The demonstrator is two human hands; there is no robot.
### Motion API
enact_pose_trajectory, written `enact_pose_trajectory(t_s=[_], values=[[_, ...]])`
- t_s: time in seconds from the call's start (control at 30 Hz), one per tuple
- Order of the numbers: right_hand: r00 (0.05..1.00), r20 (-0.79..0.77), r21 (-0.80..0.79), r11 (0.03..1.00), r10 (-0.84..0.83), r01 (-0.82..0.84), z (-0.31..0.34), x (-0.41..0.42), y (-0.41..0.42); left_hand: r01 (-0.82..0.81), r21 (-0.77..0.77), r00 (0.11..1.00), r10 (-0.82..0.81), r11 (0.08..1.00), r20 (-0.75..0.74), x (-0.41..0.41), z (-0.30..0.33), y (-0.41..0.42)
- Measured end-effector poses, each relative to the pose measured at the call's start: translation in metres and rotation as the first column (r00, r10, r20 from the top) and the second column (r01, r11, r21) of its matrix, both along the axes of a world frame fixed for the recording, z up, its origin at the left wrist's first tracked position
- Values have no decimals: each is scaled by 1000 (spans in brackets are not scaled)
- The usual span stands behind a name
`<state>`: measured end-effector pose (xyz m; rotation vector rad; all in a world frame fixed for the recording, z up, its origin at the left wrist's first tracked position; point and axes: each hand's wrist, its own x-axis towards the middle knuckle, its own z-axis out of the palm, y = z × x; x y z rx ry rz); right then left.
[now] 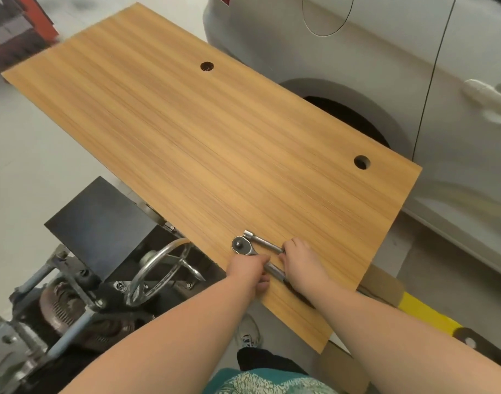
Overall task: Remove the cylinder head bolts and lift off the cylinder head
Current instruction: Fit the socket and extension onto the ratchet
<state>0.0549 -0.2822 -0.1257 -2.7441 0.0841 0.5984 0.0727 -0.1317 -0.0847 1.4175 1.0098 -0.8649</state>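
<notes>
Silver car (385, 66): well beyond both hands, its rear wheel arch just behind the far edge of the tabletop. Risk: a tool swung wide could mark the panel.

Wooden tabletop (215, 137): under both hands, with two round cable holes far ahead of them. The tools lie near its near corner; a nudge could slide them off the edge.

Engine on stand (67, 302): below and left of the left hand, beside a chrome handwheel (161, 268) and a black box (101, 223). The cylinder head and its bolts presumably belong here; they cannot be picked out from this view.

Left hand (248, 275): fingers curled round the ratchet handle (260, 260), whose round head sits just ahead of the knuckles.

Right hand (303, 261): fingers pinching the near end of a socket extension (262, 241), which points away and leftward, its tip touching or just beside the ratchet head.

Judgement: tool assembly in hand, no bolt loosened yet. A half-seated extension may drop off over the engine or round a bolt head; a finger could be pinched between the two steel parts.
</notes>
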Motion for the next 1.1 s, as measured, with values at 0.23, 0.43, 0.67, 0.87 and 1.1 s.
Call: enact_pose_trajectory(t_s=[0.23, 0.43, 0.67, 0.87, 1.1], values=[[955, -198, 91, 966, -220, 241, 21, 23, -8, -154, 148, 985, 164, 977, -55, 10, -10, -13], [879, -283, 225, 864, -383, 449, 30, 25, -24, -202, 212, 976, 214, 956, -36, 10, -11, -17], [756, -401, 466, 595, -518, 655, 51, 28, -22, -200, -144, 975, 211, 969, 67, 0, 4, 18], [659, -704, 663, 87, -267, 743, 96, 38, -5, 41, -313, 927, 81, 949, 365, 6, 87, 93], [726, -683, 730, 115, 78, 674, 173, 19, 63, 101, -461, 776, 220, 882, 591, -44, 193, 209]])
